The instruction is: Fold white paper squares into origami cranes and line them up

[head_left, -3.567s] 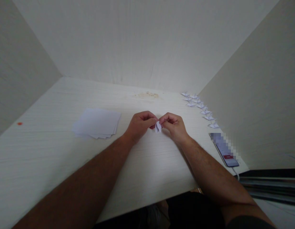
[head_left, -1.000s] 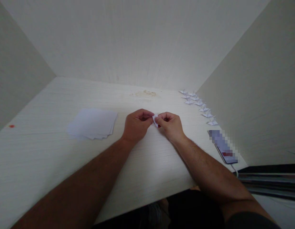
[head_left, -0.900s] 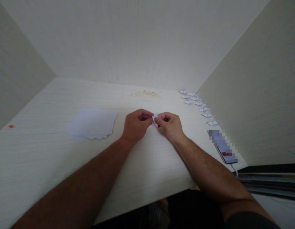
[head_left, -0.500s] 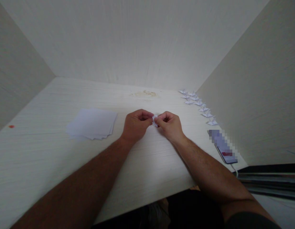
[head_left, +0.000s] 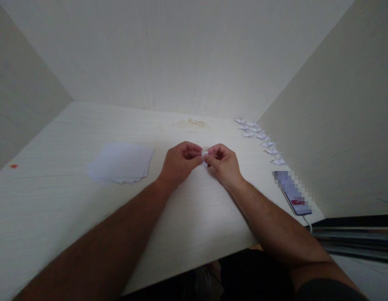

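Note:
A small piece of folded white paper (head_left: pixel 204 157) is held just above the middle of the table, between my two hands. My left hand (head_left: pixel 182 162) pinches its left side between thumb and fingers. From the other side, my right hand (head_left: pixel 223 162) grips it with thumb and bent fingers. Fingertips cover much of the paper, so its exact folded form cannot be made out. To the left of my left hand lies a loose stack of white paper sheets (head_left: pixel 124 161). Several folded paper cranes (head_left: pixel 261 136) stand in a slanting row at the back right.
A phone (head_left: pixel 292 192) with a cable (head_left: pixel 307 223) plugged in lies near the right edge of the white table (head_left: pixel 194 221). Panels (head_left: pixel 181 54) enclose the table at the back and both sides. A brownish stain (head_left: pixel 195 122) marks the back, and a red spot (head_left: pixel 14 166) the far left.
The folded paper has turned slightly between my fingertips, and its upper edge shows more. My right fingers have shifted a little upward. The sheets, cranes and phone stay in place.

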Tool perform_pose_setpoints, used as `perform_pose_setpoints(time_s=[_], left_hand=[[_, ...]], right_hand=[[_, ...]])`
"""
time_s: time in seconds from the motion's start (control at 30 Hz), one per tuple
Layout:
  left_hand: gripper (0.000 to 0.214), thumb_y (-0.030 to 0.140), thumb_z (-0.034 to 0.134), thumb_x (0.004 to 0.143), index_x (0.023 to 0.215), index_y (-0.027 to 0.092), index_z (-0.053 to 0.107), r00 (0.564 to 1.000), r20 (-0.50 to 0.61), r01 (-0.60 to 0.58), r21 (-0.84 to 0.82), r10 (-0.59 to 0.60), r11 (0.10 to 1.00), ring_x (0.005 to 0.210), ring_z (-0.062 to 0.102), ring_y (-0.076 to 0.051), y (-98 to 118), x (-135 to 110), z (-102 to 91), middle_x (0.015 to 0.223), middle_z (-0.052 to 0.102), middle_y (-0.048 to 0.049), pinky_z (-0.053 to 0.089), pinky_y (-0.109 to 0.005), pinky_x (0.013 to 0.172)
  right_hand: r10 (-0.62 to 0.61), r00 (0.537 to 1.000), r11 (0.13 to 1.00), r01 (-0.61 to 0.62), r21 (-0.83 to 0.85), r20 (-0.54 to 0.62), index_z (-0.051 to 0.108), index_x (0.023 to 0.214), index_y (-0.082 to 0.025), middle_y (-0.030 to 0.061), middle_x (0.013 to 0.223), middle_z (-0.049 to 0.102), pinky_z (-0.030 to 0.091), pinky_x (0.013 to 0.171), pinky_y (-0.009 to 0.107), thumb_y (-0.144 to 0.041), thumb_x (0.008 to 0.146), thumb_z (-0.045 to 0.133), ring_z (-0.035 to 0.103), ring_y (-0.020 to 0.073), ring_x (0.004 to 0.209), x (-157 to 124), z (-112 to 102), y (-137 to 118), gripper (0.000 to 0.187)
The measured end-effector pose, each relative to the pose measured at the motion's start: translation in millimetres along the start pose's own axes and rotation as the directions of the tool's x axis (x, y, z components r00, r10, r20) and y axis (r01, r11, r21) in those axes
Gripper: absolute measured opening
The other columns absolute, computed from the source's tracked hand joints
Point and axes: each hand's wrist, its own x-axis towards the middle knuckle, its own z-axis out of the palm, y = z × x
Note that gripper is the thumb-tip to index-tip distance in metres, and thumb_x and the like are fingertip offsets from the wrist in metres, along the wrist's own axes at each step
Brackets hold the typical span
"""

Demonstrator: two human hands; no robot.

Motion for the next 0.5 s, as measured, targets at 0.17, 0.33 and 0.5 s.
perform_pose_setpoints(time_s=[0.17,0.33,0.5], left_hand=[[0.034,0.025,0.09,0.056,0.082,0.017,0.069,1.0,0.005,-0.012,-0.038,0.012,0.999,0.063,0.068,-0.014,-3.1,1.4,-1.1,0.07,0.073,0.0,0.056,-0.026,0.063],[0.025,0.024,0.084,0.062,0.077,0.018,0.065,0.999,-0.02,-0.034,-0.006,0.034,0.999,0.058,0.064,-0.013,-4.8,2.7,-1.8,0.064,0.069,0.0015,0.051,-0.025,0.058],[0.023,0.021,0.081,0.062,0.072,0.018,0.061,0.993,-0.043,-0.106,0.029,0.107,0.994,0.059,0.061,-0.011,-8.4,4.1,-0.9,0.065,0.067,0.0023,0.047,-0.022,0.057]], right_hand=[[0.066,0.995,0.995,-0.071,0.065,0.074,0.061,0.073,-0.021,-0.0048,0.057,0.061,0.044,0.052,0.026,-0.042,0.063,0.089,0.056,0.0108,0.052,-1.0,1.0,-2.6,0.036],[0.061,0.992,0.995,-0.069,0.07,0.107,0.062,0.072,-0.02,-0.0044,0.056,0.061,0.042,0.051,0.024,-0.043,0.063,0.09,0.056,0.0105,0.051,-1.3,0.1,-1.7,0.038],[0.036,0.993,0.997,-0.042,0.057,0.112,0.062,0.071,-0.02,-0.0049,0.056,0.061,0.042,0.051,0.023,-0.044,0.063,0.09,0.055,0.0095,0.05,-0.9,-0.7,-1.0,0.038]])
